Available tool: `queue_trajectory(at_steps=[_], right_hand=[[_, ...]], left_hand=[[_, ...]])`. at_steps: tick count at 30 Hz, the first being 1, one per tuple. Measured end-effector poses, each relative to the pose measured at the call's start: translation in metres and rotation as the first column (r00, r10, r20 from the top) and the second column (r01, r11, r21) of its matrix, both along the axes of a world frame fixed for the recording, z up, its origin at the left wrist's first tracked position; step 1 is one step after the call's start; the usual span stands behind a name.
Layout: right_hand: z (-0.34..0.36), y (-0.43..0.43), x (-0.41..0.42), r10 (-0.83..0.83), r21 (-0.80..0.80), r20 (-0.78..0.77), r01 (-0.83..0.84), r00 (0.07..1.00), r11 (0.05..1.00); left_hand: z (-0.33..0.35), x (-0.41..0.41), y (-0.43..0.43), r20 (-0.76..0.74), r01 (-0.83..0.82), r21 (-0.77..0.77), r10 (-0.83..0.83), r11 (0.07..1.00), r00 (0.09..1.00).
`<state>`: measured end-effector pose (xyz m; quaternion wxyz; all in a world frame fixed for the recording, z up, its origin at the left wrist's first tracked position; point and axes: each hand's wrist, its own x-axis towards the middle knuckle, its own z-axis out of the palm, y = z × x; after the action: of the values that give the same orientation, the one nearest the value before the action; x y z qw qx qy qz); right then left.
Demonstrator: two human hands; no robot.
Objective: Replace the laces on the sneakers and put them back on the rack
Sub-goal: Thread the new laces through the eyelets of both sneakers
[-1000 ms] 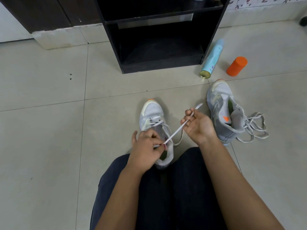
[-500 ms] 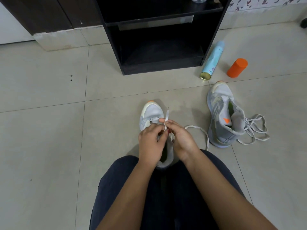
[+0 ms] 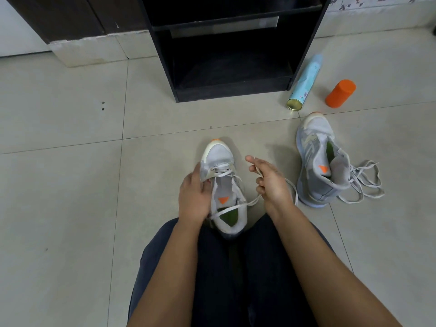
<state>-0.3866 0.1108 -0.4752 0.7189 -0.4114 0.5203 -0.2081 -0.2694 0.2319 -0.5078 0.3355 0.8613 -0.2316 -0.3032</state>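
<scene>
A grey-white sneaker [image 3: 220, 159] with an orange toe tip stands on the floor between my knees, toe pointing away. My left hand [image 3: 194, 197] grips its left side near the eyelets. A white lace [image 3: 232, 206] crosses the shoe's opening and runs to my right hand [image 3: 269, 180], which holds it in curled fingers just right of the shoe. The second sneaker [image 3: 318, 159] stands to the right, its loose lace [image 3: 363, 182] spilled on the tiles. The black shoe rack [image 3: 232, 90] stands ahead.
A light blue spray can [image 3: 305, 83] lies on the floor right of the rack, with an orange cylinder [image 3: 340, 93] beside it. A dark cabinet [image 3: 70, 15] and a white plinth [image 3: 89, 49] line the wall at the back left. My dark-trousered legs fill the bottom.
My hands were together over the shoe's tongue; now the right hand has pulled away to the right with the lace, and the left has dropped to the shoe's left side.
</scene>
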Motion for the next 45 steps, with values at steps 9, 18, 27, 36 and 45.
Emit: queue_trajectory(at_steps=[9,18,27,36,45], right_hand=[[-0.006,-0.001,0.003,0.045,-0.05,-0.028,-0.046,0.999,0.998],[-0.014,-0.002,0.001,0.031,-0.01,0.034,-0.031,0.999,0.999],[-0.013,-0.008,-0.002,0.03,-0.102,-0.014,-0.031,0.999,0.994],[-0.036,0.005,0.016,0.15,-0.436,-0.361,-0.309,0.92,0.845],[-0.042,0.025,0.038,0.13,-0.437,-0.701,-0.566,0.702,0.699]], left_hand=[[-0.003,0.002,0.0,0.14,0.045,0.194,-0.073,0.98,0.988],[0.006,0.004,-0.013,0.218,0.049,0.302,-0.119,0.952,0.969],[0.043,-0.037,-0.012,0.339,0.421,0.316,-0.516,0.85,0.787],[0.003,0.004,-0.019,0.051,-0.047,0.131,0.04,0.99,0.998],[-0.008,0.012,-0.014,-0.126,-0.199,-0.026,0.194,0.98,0.973]])
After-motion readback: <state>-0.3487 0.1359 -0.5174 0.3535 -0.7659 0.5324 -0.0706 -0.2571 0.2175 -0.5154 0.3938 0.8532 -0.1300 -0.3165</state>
